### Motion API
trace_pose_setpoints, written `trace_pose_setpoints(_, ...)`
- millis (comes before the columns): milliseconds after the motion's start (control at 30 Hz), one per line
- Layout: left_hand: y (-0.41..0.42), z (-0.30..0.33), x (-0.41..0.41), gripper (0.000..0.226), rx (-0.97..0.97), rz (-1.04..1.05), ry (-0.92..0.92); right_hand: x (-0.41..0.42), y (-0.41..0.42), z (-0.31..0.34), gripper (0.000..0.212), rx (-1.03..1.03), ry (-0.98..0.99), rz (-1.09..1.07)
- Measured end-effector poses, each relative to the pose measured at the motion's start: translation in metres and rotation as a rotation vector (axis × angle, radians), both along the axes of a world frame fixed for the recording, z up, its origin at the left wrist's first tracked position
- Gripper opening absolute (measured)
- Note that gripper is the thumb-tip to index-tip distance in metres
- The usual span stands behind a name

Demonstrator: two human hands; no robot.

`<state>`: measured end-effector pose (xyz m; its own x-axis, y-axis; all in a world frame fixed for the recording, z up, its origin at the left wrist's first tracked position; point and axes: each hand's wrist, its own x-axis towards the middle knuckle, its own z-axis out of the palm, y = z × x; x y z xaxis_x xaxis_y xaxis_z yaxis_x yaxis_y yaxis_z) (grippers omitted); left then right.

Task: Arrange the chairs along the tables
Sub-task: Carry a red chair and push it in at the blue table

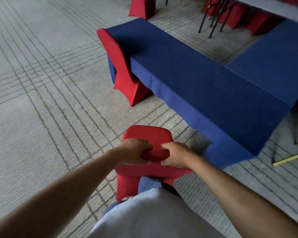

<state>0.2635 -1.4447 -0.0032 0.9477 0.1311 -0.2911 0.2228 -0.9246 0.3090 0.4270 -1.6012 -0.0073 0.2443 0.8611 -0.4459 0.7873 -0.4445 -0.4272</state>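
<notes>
Directly below the camera, near centre, a chair in a stretchy red fabric cover [145, 140] is held over the pale grey carpet with dark grid lines [41, 83], well apart from the near end of the long table draped in a dark blue cloth [205, 86]. Whether its feet touch the carpet cannot be told; they are hidden.

Handling, as judged: the frame under the cover is probably rigid and moderately light, manageable by one person. The cover is soft and may slide or bunch over the frame, so a grip on cloth alone would be unreliable. The top edge of the backrest is the sensible place to take hold, with the fingers wrapped over the bar beneath.

Hands: the left hand [136, 152] is closed over the padded top edge, fingers curled to the far side, thumb on the near side. The right hand [175, 156] is closed likewise just beside it, the cloth pinched between. Both are clamped on the chair, nothing else held.

Outward: a second red-covered chair [122, 69] is tucked against the table's left side, further off. More red covers [141, 7] and bare black chair legs [212, 18] are seen at the far edge. A yellow strip [289, 159] lies on the carpet at right.
</notes>
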Motion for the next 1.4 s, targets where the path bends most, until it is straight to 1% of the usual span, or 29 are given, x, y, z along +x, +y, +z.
trace_pose_setpoints(67,0.004,0.002,0.018,0.048,0.016,-0.054,-0.023,0.009,-0.007,0.006,0.035,0.034,-0.007,-0.067)
trace_pose_setpoints(167,0.011,0.004,0.050,0.048,0.040,-0.127,-0.041,0.027,-0.014,0.011,0.034,0.075,-0.053,-0.147)
trace_pose_setpoints(267,0.021,0.003,0.089,0.050,0.063,-0.202,-0.024,0.049,-0.017,0.011,0.034,0.119,-0.054,-0.237)
trace_pose_setpoints(367,0.035,-0.001,0.131,0.052,0.101,-0.262,-0.013,0.078,-0.010,0.010,0.050,0.135,-0.079,-0.288)
trace_pose_setpoints(400,0.041,-0.002,0.150,0.054,0.116,-0.282,-0.006,0.093,-0.007,0.008,0.047,0.131,-0.086,-0.305)
trace_pose_setpoints(467,0.053,-0.004,0.189,0.056,0.123,-0.320,0.001,0.124,0.001,0.002,0.033,0.120,-0.093,-0.341)
trace_pose_setpoints(500,0.059,-0.008,0.210,0.058,0.115,-0.337,0.009,0.139,0.006,-0.001,0.032,0.109,-0.081,-0.366)
trace_pose_setpoints(600,0.074,-0.023,0.280,0.062,0.094,-0.370,0.068,0.193,0.017,-0.017,0.033,0.057,-0.026,-0.456)
trace_pose_setpoints(667,0.076,-0.030,0.320,0.065,0.034,-0.371,0.104,0.226,0.017,-0.025,0.034,0.029,-0.015,-0.483)
trace_pose_setpoints(767,0.079,-0.031,0.370,0.065,-0.051,-0.372,0.058,0.274,0.015,-0.023,0.031,0.046,-0.012,-0.540)
trace_pose_setpoints(833,0.089,-0.026,0.402,0.063,-0.092,-0.351,0.073,0.304,0.022,-0.017,0.030,0.068,0.006,-0.584)
trace_pose_setpoints(933,0.106,-0.016,0.442,0.049,-0.124,-0.322,0.098,0.344,0.039,-0.006,0.030,0.074,0.040,-0.600)
trace_pose_setpoints(1000,0.112,-0.013,0.463,0.046,-0.175,-0.306,0.091,0.366,0.045,-0.002,0.030,0.081,0.048,-0.606)
trace_pose_setpoints(1133,0.121,-0.017,0.485,0.052,-0.229,-0.330,0.092,0.386,0.051,0.001,0.028,0.063,0.050,-0.612)
trace_pose_setpoints(1233,0.129,-0.018,0.488,0.052,-0.240,-0.346,0.056,0.388,0.061,0.006,0.027,0.030,0.062,-0.616)
trace_pose_setpoints(1400,0.132,-0.022,0.485,0.048,-0.259,-0.432,0.049,0.378,0.062,0.007,0.024,-0.001,0.062,-0.658)
